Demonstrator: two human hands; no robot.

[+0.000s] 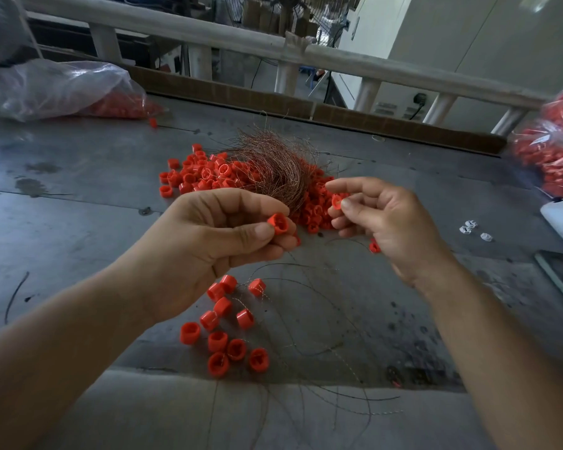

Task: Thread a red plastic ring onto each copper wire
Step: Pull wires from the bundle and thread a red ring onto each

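1. You are wearing the only camera on your head, and it is looking forward and down onto the grey worktop (79,164).
2. It is sitting close to the work: your left hand (208,241) and right hand (387,222) are filling the middle of the frame.
3. Its wide angle is bending the edges and is also taking in the white railing (241,40) beyond the worktop's far side.
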